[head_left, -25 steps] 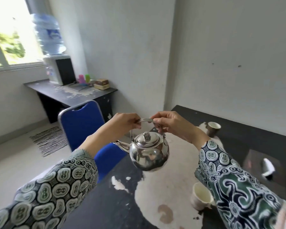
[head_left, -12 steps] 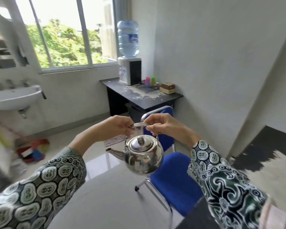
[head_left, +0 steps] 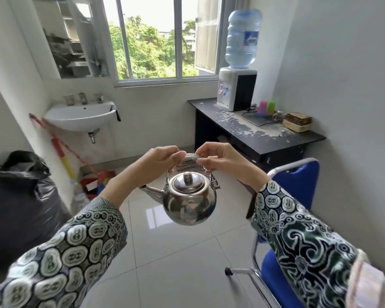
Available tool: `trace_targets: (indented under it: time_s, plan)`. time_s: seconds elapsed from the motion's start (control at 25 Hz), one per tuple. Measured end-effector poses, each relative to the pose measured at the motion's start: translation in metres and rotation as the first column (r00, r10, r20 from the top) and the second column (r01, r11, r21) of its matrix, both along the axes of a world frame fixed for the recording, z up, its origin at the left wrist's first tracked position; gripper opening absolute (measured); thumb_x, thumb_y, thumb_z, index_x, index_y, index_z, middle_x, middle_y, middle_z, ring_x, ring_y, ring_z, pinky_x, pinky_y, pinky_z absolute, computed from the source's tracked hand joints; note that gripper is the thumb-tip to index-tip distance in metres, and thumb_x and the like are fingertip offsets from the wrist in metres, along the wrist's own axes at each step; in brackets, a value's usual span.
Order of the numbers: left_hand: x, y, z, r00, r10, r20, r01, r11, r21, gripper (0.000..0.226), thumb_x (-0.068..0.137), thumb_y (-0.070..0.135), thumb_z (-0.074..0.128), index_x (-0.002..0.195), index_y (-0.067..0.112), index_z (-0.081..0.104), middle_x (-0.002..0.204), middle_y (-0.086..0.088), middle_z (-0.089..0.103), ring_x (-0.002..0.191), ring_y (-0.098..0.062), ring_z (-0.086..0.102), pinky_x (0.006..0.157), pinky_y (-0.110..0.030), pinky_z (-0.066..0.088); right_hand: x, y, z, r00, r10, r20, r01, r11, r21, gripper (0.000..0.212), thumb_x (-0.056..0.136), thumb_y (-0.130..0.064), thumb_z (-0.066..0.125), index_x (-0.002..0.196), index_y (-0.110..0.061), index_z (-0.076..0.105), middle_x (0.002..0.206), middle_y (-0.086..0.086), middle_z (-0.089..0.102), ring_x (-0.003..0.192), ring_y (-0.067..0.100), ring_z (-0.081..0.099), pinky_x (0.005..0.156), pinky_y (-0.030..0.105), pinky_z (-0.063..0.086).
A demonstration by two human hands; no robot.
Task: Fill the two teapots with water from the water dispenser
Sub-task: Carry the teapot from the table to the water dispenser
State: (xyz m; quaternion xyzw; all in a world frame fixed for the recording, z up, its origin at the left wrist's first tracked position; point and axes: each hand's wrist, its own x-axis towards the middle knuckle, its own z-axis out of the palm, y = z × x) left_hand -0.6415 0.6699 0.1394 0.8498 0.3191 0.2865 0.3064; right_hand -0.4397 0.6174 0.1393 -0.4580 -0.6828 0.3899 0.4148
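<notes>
A shiny steel teapot [head_left: 189, 204] with its lid on hangs in the air before me, its spout pointing left. My left hand [head_left: 162, 162] pinches the left side of its wire handle, and my right hand [head_left: 218, 157] pinches the right side. The water dispenser [head_left: 237, 90], white with a black side and a blue bottle on top, stands on the far end of a black desk [head_left: 265, 138] by the window, well beyond the teapot. Only one teapot is in view.
A blue chair [head_left: 298, 181] stands close at my right, between me and the desk. Pink and green cups [head_left: 267, 107] and small boxes [head_left: 297, 121] sit on the desk. A wall sink [head_left: 79, 116] is at the left, with a black rubbish bag [head_left: 20, 196] below it. White tiled floor lies ahead.
The view has swung left, away from the dark table with cups, toward the room with the dispenser. Both hands still hold the teapot's handle, carried along in front of me.
</notes>
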Motion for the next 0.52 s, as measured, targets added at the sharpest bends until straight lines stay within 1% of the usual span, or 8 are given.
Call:
trace_targets:
  time_s: [0.16, 0.28, 0.36, 0.44, 0.52]
  plan:
    - [0.009, 0.085, -0.005, 1.000, 0.025, 0.018, -0.025, 0.999, 0.024, 0.033, 0.093, 0.033, 0.044, 0.062, 0.023, 0.051, 0.056, 0.005, 0.048, 0.054, -0.015, 0.048, 0.065, -0.037, 0.046, 0.010, 0.090, -0.007, 0.999, 0.045, -0.003, -0.045, 0.999, -0.006, 0.016, 0.083, -0.007, 0.061, 0.096, 0.001, 0.058, 0.077, 0.013, 0.052, 0.063, 0.015, 0.053, 0.061, 0.022, 0.051]
    - [0.032, 0.160, 0.003, 0.999, 0.041, 0.006, -0.041, 0.997, 0.068, 0.036, 0.094, 0.032, 0.043, 0.059, 0.025, 0.051, 0.055, 0.003, 0.048, 0.052, -0.015, 0.046, 0.061, -0.031, 0.043, 0.032, 0.166, -0.003, 0.998, 0.068, -0.011, -0.068, 0.998, 0.007, 0.019, 0.083, -0.005, 0.060, 0.098, 0.005, 0.056, 0.070, 0.007, 0.051, 0.056, 0.010, 0.053, 0.059, 0.021, 0.051]
    - [0.049, 0.212, 0.004, 0.998, 0.061, -0.009, -0.060, 0.994, 0.088, 0.040, 0.095, 0.033, 0.041, 0.056, 0.023, 0.048, 0.053, 0.002, 0.047, 0.052, -0.016, 0.046, 0.061, -0.032, 0.042, 0.048, 0.220, 0.000, 0.997, 0.073, -0.018, -0.073, 0.997, -0.001, 0.020, 0.081, -0.006, 0.061, 0.098, 0.005, 0.057, 0.068, 0.005, 0.051, 0.054, 0.009, 0.053, 0.058, 0.021, 0.050]
    - [0.062, 0.264, 0.005, 0.997, 0.077, -0.002, -0.077, 0.993, 0.094, 0.042, 0.095, 0.033, 0.041, 0.057, 0.018, 0.045, 0.053, 0.001, 0.045, 0.052, -0.017, 0.045, 0.062, -0.035, 0.043, 0.061, 0.271, 0.004, 0.998, 0.063, -0.010, -0.062, 0.998, 0.022, 0.024, 0.078, -0.014, 0.064, 0.095, 0.002, 0.058, 0.068, 0.004, 0.053, 0.055, 0.010, 0.054, 0.058, 0.021, 0.049]
    - [0.073, 0.314, 0.001, 0.997, 0.081, 0.004, -0.081, 0.992, 0.093, 0.041, 0.096, 0.032, 0.041, 0.058, 0.017, 0.043, 0.053, 0.003, 0.043, 0.051, -0.016, 0.043, 0.059, -0.034, 0.042, 0.070, 0.319, 0.002, 0.999, 0.048, -0.024, -0.048, 0.999, 0.025, 0.021, 0.077, -0.016, 0.064, 0.093, -0.003, 0.059, 0.068, 0.003, 0.054, 0.057, 0.012, 0.054, 0.059, 0.022, 0.050]
